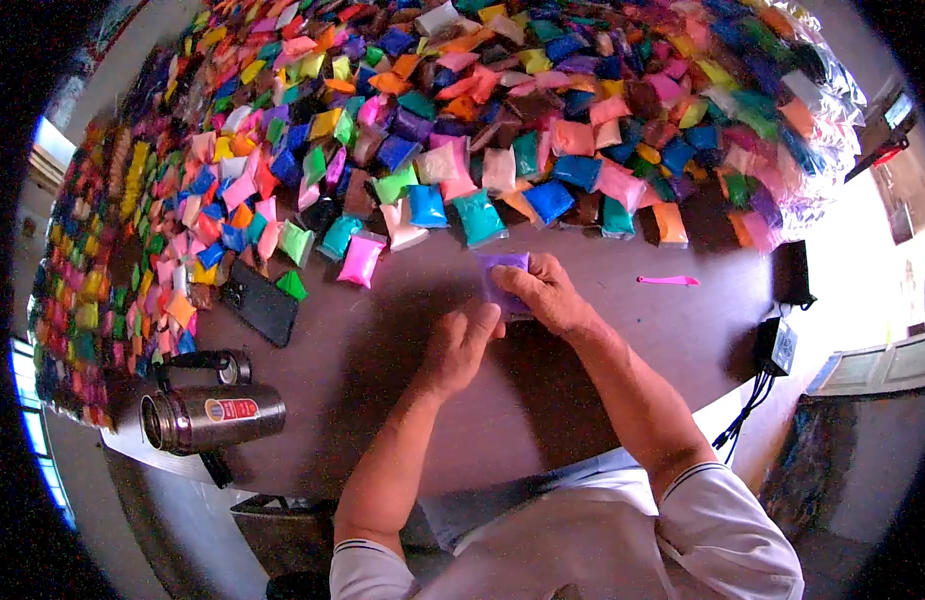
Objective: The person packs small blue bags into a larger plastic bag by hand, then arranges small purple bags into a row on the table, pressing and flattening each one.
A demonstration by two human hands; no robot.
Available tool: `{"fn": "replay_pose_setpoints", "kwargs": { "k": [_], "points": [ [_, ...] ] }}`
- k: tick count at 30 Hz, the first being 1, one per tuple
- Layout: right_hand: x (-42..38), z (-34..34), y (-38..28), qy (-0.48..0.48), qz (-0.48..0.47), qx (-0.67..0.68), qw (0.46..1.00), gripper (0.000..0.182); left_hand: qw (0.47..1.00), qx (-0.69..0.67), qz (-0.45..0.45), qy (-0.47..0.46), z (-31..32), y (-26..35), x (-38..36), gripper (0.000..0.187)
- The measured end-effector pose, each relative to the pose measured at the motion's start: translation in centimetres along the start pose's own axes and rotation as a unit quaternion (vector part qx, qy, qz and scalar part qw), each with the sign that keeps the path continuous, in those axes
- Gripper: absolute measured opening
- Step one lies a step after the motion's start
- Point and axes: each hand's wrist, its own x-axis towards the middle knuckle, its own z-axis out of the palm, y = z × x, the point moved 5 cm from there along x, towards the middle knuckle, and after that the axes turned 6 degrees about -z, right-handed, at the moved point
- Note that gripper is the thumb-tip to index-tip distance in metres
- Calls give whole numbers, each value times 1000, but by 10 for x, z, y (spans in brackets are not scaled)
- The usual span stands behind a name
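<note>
A small purple packet (502,275) lies on the brown table (622,350) just in front of me. My right hand (547,293) rests on its right side, fingers pressing its edge. My left hand (460,345) grips the packet's lower left corner, fingers curled. A big heap of small bags of coloured powder (462,120) covers the far part of the table, with a teal bag (479,218) and a pink bag (362,260) nearest the hands.
A black phone (260,303) lies to the left. A steel flask (212,415) lies on its side at the near left edge, its cap (232,367) beside it. A pink tool (668,281) and black devices (790,275) with cables sit on the right.
</note>
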Motion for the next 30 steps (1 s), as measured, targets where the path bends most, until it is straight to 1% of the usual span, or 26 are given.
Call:
{"fn": "replay_pose_setpoints", "kwargs": {
  "k": [1,3,4,6,7,9,10,12,13,15,16,18,19,21,22,23,24,25,26,27,28,30],
  "points": [
    [0,1,0,0,0,0,1000,37,1000,0,0,0,1,-1,0,42],
    [1,7,-9,-4,-47,24,999,39,993,-89,-59,42,-2,-12,0,43],
    [0,9,-14,-5,-48,25,999,39,993,-88,-59,42,-3,-14,1,43],
    [-1,8,-18,35,-9,39,999,36,992,-105,-60,39,-5,-18,2,43],
    [0,8,-16,35,-9,40,999,36,992,-104,-61,39,-5,-18,2,43],
    [2,8,-10,-4,-26,-57,998,30,995,-70,-55,39,-5,-16,3,44],
    [3,6,-8,-4,-25,-56,998,30,995,-70,-55,39,-5,-17,3,44],
    [3,6,-3,-25,-12,25,999,26,997,-54,-39,41,-3,-17,3,45],
    [2,5,-6,-25,-12,25,999,26,997,-54,-39,41,-3,-14,3,45],
    [-1,5,-15,-16,-27,-7,999,27,999,1,-40,33,-3,-6,1,46],
    [0,4,-10,-16,-27,-7,999,27,999,1,-40,33,-3,-7,2,46],
    [2,2,0,-33,-46,31,998,29,999,23,-39,28,-1,-9,3,46],
    [2,3,-3,-33,-47,31,998,29,999,24,-38,28,-1,-8,2,46],
    [2,8,-12,-31,-56,-6,998,29,992,-66,-83,74,-6,-9,-1,47],
    [2,11,-11,-30,-56,-4,998,29,992,-64,-84,73,-6,-15,1,49],
    [1,10,-7,10,-40,44,998,28,992,-63,-85,73,-6,-18,1,49],
    [0,8,-5,49,-23,91,994,27,995,-34,-66,61,-5,-18,2,49],
    [1,7,-7,49,-23,91,994,27,998,-5,-47,49,-3,-12,3,49],
    [1,6,-9,53,-20,56,997,27,998,-5,-47,48,-4,-6,2,49],
    [0,4,-11,57,-16,20,998,28,999,23,-31,37,-4,3,0,49],
    [0,3,-11,57,-16,20,998,28,998,51,-15,25,-3,10,0,50],
    [0,3,-10,39,-23,42,998,29,999,47,-6,20,0,4,0,50]
  ]
}}
